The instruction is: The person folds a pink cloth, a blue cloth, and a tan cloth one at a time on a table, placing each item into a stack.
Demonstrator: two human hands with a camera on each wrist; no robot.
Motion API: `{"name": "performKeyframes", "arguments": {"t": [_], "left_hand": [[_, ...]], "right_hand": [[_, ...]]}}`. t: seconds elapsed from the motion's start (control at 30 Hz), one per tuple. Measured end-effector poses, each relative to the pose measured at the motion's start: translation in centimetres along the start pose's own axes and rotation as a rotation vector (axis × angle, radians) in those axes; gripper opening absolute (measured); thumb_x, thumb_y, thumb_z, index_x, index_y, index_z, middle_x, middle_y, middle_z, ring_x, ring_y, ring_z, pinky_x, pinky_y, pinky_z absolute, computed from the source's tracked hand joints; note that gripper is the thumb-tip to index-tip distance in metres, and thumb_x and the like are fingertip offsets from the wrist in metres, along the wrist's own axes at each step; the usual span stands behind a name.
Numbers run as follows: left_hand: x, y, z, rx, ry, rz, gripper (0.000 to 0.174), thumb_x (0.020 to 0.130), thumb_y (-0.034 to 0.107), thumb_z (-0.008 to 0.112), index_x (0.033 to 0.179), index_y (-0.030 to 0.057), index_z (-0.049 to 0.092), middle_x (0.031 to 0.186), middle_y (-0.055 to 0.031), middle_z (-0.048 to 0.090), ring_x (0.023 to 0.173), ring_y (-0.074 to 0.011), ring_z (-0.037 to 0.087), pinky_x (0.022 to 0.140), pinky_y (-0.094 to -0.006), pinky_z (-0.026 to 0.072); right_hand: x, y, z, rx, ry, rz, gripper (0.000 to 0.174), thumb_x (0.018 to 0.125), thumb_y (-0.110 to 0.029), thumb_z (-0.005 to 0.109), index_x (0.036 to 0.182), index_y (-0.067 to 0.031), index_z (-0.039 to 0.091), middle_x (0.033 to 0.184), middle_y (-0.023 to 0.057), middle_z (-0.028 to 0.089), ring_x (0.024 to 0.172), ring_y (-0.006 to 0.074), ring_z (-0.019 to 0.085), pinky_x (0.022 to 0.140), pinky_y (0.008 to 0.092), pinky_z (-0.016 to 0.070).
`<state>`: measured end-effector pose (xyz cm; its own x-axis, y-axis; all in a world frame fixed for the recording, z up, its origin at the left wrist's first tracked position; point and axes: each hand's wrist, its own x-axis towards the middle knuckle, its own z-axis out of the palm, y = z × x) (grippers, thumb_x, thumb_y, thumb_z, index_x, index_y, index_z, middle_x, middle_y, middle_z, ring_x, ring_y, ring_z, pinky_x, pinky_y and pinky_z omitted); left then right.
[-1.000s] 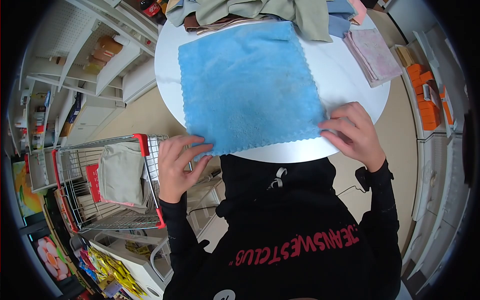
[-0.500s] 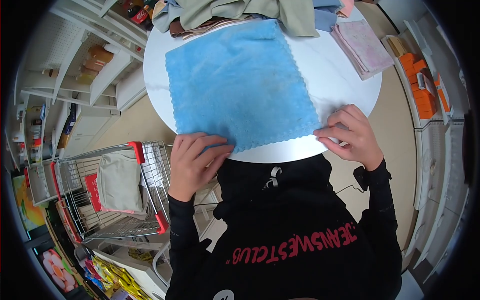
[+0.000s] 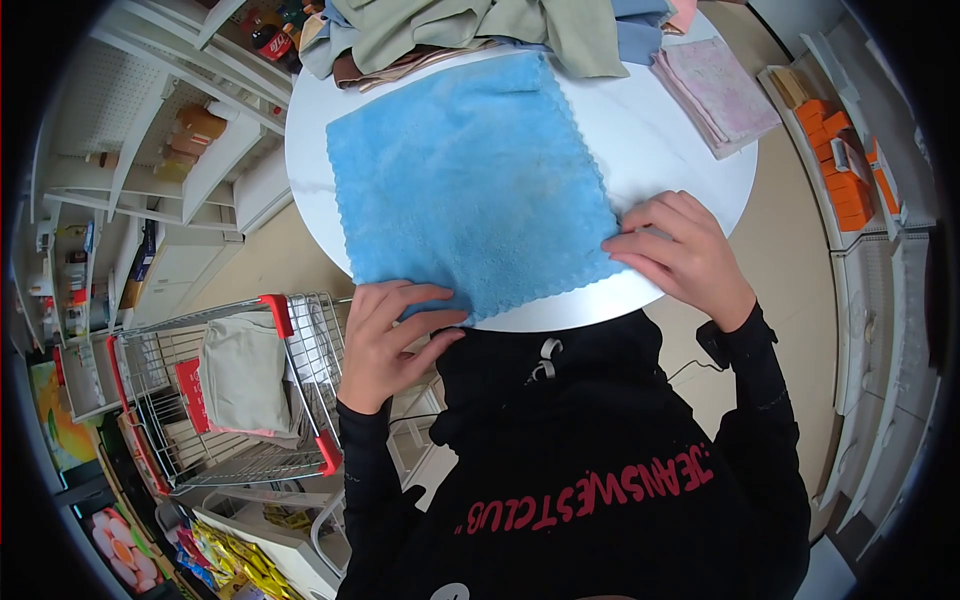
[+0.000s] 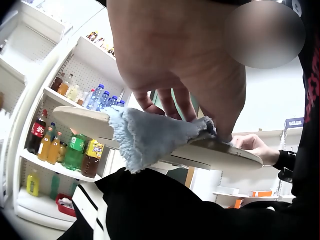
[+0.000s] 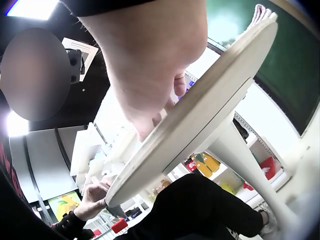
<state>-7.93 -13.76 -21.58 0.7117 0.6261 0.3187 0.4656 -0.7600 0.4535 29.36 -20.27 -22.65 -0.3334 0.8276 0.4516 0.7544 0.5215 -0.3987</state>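
Observation:
A blue towel (image 3: 465, 185) with scalloped edges lies spread on the round white table (image 3: 690, 165). My left hand (image 3: 388, 338) pinches its near edge toward the left, fingers on top and thumb at the table's rim. In the left wrist view, a corner of the towel (image 4: 150, 137) hangs over the rim beside this hand (image 4: 175, 65). At the near right corner, my right hand (image 3: 680, 250) pinches the towel between thumb and fingers. The right wrist view shows that hand (image 5: 150, 75) above the tabletop, with the towel hidden there.
Heaped green, blue and brown cloths (image 3: 480, 30) lie at the table's far side. A folded pink towel (image 3: 718, 95) is at the far right. On the left stands a shopping cart (image 3: 283, 315) holding folded cloths (image 3: 243, 370). Shelves (image 3: 845, 265) line both sides.
My left hand has moved right along the near edge, and the near left corner now hangs over the rim. My right hand has shifted slightly left with its corner.

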Motion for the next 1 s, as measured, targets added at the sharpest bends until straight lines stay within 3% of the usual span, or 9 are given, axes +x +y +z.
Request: {"name": "performKeyframes", "arguments": {"t": [0.17,0.43,0.57,0.7,0.8,0.83,0.9,0.97,1.0], "left_hand": [[-1.2,-0.9,0.0,-0.019,0.014,-0.038,0.031,0.068,0.01,0.089,0.097,0.0163,0.083,0.11,-0.0006,0.073,0.101,-0.0252,0.064,0.089,-0.0399,0.0486],[-0.8,-0.2,-0.9,0.006,-0.04,0.001,0.037,0.065,0.02,0.093,0.1,0.0175,0.083,0.112,0.0,0.072,0.101,-0.0256,0.063,0.089,-0.0402,0.05],[-0.2,0.5,-0.6,0.032,-0.043,0.005,0.039,0.064,0.026,0.093,0.101,0.0178,0.083,0.114,0.0003,0.072,0.103,-0.0257,0.063,0.089,-0.0399,0.0499],[-0.9,0.6,-1.1,-0.065,-0.117,-0.001,0.035,0.07,0.027,0.09,0.104,0.0175,0.083,0.118,0.0006,0.072,0.108,-0.0252,0.062,0.093,-0.0412,0.0489],[-1.5,-0.2,-2.0,-0.119,-0.16,-0.012,0.033,0.076,0.026,0.087,0.107,0.0171,0.082,0.123,-0.0001,0.071,0.115,-0.0255,0.062,0.097,-0.0419,0.0478],[-1.4,-0.7,-2.3,-0.12,-0.174,-0.013,0.034,0.078,0.026,0.086,0.11,0.0169,0.081,0.127,-0.0008,0.07,0.119,-0.026,0.061,0.098,-0.0419,0.0472],[-0.6,-1.3,-2.7,-0.118,-0.188,-0.016,0.034,0.081,0.025,0.085,0.113,0.0167,0.08,0.13,-0.0016,0.069,0.123,-0.0265,0.061,0.1,-0.0419,0.0465],[1.7,-2.4,-3.2,0.115,-0.089,-0.057,0.045,0.089,0.02,0.078,0.133,0.0155,0.072,0.147,-0.0088,0.06,0.137,-0.0344,0.054,0.111,-0.0469,0.0421],[2.3,-2.9,-3.0,0.119,-0.087,-0.054,0.045,0.089,0.02,0.078,0.133,0.0155,0.072,0.147,-0.0088,0.06,0.137,-0.0344,0.054,0.111,-0.0469,0.0421]], "right_hand": [[-0.5,-1.3,-1.4,-0.055,0.052,-0.044,0.019,0.081,-0.018,0.085,0.098,-0.0139,0.08,0.094,0.0022,0.065,0.086,0.0234,0.06,0.074,0.036,0.0478],[-0.9,-1.0,-2.0,0.088,-0.174,-0.033,0.019,0.079,-0.015,0.084,0.097,-0.0129,0.079,0.097,0.0017,0.067,0.089,0.0246,0.061,0.078,0.0378,0.049],[1.2,-1.4,-2.0,0.095,-0.076,-0.016,0.02,0.078,-0.013,0.083,0.097,-0.0122,0.079,0.103,0.0026,0.069,0.094,0.0246,0.063,0.081,0.0382,0.0503],[2.2,-1.6,-1.3,0.147,-0.184,-0.133,0.022,0.079,-0.012,0.081,0.101,-0.0124,0.078,0.109,0.0042,0.07,0.104,0.024,0.064,0.087,0.0378,0.0509],[2.0,-0.7,-2.5,0.269,-0.45,-0.009,0.024,0.085,-0.013,0.077,0.11,-0.0118,0.077,0.123,0.0089,0.069,0.118,0.0271,0.063,0.098,0.04,0.0506],[2.6,-0.7,-2.5,0.269,-0.45,-0.01,0.024,0.085,-0.013,0.077,0.11,-0.0118,0.077,0.123,0.0089,0.069,0.118,0.0271,0.063,0.098,0.04,0.0506],[5.4,-0.7,-1.8,0.181,-0.276,0.008,0.032,0.091,-0.018,0.072,0.122,-0.0114,0.072,0.136,0.0123,0.065,0.129,0.0304,0.059,0.107,0.0428,0.0471],[7.6,0.1,-0.9,0.136,-0.186,0.016,0.036,0.094,-0.02,0.07,0.129,-0.0112,0.07,0.143,0.014,0.062,0.134,0.032,0.057,0.111,0.0441,0.0453],[8.4,1.0,0.2,-0.003,-0.151,0.053,0.042,0.098,-0.023,0.066,0.138,-0.0108,0.064,0.15,0.0148,0.056,0.14,0.0342,0.051,0.115,0.0462,0.0421]]}}
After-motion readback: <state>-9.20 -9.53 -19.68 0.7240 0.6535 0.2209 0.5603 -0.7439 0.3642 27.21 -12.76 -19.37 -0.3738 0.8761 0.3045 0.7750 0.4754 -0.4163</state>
